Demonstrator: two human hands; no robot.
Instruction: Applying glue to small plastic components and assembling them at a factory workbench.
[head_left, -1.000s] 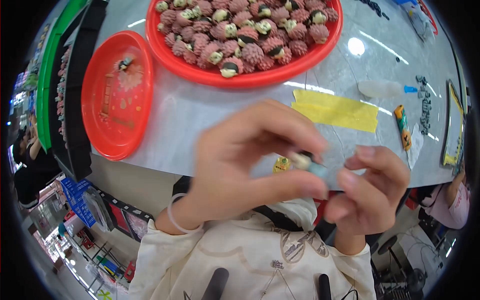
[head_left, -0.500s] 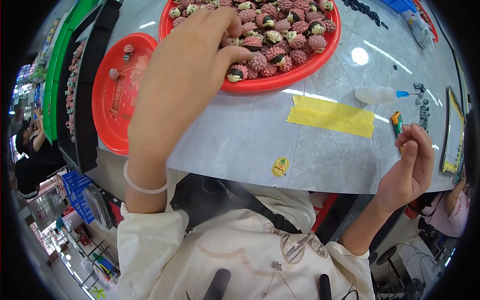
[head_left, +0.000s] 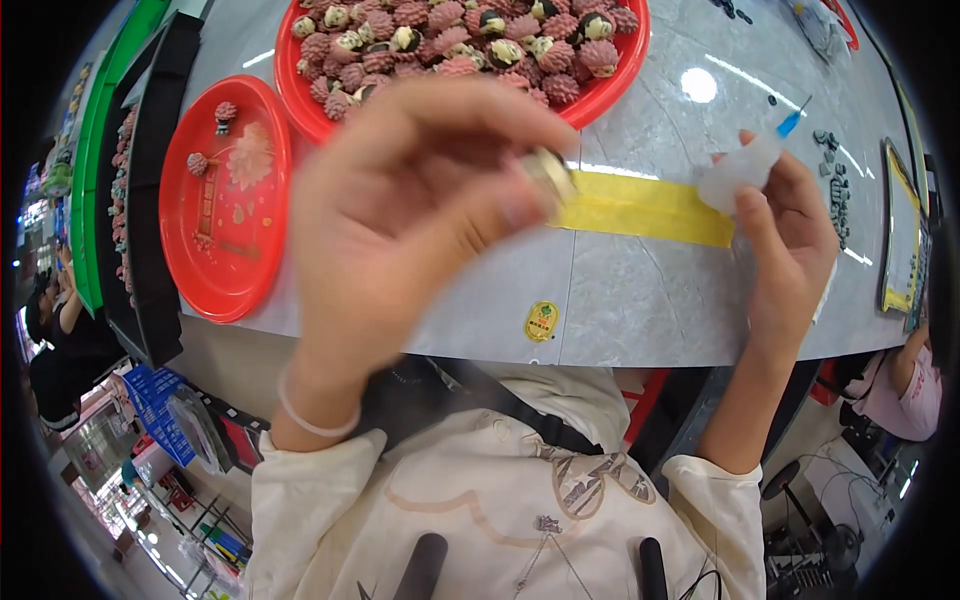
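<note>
My left hand (head_left: 385, 235), smeared by motion, pinches a small pink-and-cream figure (head_left: 549, 173) between thumb and fingers above the table. Behind it a round red tray (head_left: 636, 70) is heaped with similar bumpy pink figures (head_left: 410, 40) that have cream or black parts. On the right, my right hand (head_left: 790, 240) grips a whitish squeeze bottle (head_left: 735, 178). Its blue needle tip (head_left: 790, 123) points up and away to the right. A strip of yellow tape (head_left: 645, 212) is stuck to the table between the hands.
A smaller red tray (head_left: 225, 290) with two figures lies at the left, beside a black bin (head_left: 150, 200) and a green one (head_left: 95, 230). Small dark grey pieces (head_left: 840, 200) lie at the right. A yellow-edged frame (head_left: 897, 230) stands near the right edge.
My left hand has drawn back from the heaped tray toward me with a figure in its fingers. The right hand has moved up and picked the squeeze bottle off the table.
</note>
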